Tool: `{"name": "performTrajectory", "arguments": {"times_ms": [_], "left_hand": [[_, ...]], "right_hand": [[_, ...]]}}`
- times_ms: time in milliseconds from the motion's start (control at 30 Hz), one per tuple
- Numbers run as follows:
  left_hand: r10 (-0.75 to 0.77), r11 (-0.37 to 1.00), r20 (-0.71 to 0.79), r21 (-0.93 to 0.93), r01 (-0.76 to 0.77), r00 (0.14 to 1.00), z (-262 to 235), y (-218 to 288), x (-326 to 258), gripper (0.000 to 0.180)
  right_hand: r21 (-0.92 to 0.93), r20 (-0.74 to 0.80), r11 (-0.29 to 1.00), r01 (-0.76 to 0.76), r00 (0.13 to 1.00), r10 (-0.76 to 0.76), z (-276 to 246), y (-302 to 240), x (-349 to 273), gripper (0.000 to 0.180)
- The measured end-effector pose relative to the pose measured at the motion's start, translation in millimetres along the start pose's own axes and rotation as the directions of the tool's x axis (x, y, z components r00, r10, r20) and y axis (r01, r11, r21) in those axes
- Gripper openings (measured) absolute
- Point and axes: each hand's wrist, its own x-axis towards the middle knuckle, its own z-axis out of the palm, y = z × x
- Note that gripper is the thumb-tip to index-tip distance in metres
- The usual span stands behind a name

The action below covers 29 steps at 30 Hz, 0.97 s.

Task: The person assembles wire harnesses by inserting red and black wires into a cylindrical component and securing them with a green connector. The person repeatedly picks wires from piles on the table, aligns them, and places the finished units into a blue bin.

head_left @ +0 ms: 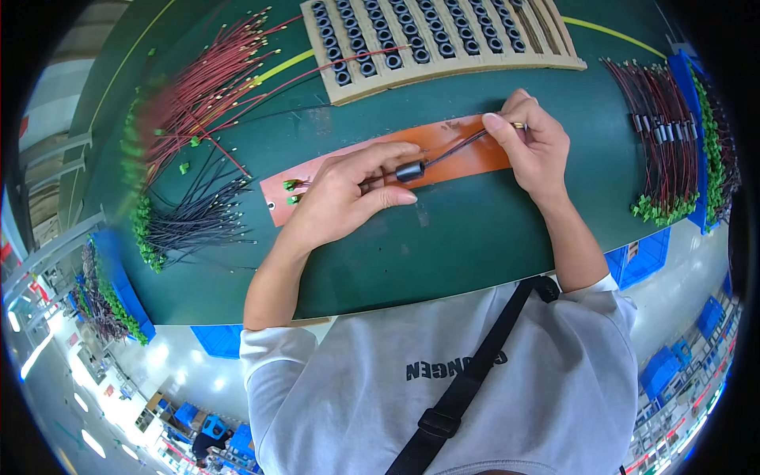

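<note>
A red and black pair of wires runs through a black cylindrical ferrite core above an orange strip on the table. My left hand curls loosely round the wires, its thumb and fingers on either side of the core. Green connectors at the wires' left end poke out beyond that hand, by the strip's pinkish end. My right hand pinches the other end of the wires between thumb and forefinger, and light-coloured tips show there. Part of the wires is hidden under my left palm.
A cardboard tray holding rows of black ferrite cores stands at the back. Loose red wires and black wires lie at left. Finished-looking wire bundles with cores lie at right, beside a blue bin.
</note>
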Motion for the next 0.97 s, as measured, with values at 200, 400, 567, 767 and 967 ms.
{"name": "performTrajectory", "arguments": {"times_ms": [200,400,567,767,967], "left_hand": [[0.142,0.972,-0.136,0.208,-0.111,0.980,-29,2,-18,0.027],[0.204,0.972,-0.219,0.161,-0.171,0.954,-30,9,-23,0.016],[-0.094,0.988,-0.176,-0.141,0.070,0.980,-27,45,-31,0.017],[-0.076,0.926,0.019,-0.369,0.077,0.997,-21,32,-28,0.022],[-0.043,0.963,0.106,-0.261,0.070,0.993,-6,10,-32,0.030]], "right_hand": [[0.302,-0.004,0.950,-0.080,0.996,0.086,11,-41,0,0.017],[0.506,0.178,0.830,-0.236,0.970,0.167,45,-58,2,0.024],[0.423,0.399,0.835,-0.351,0.900,0.176,68,-72,4,0.031],[0.559,0.289,0.721,-0.409,0.911,0.293,60,-70,8,0.031],[0.590,0.254,0.697,-0.408,0.913,0.319,42,-57,12,0.031]]}}
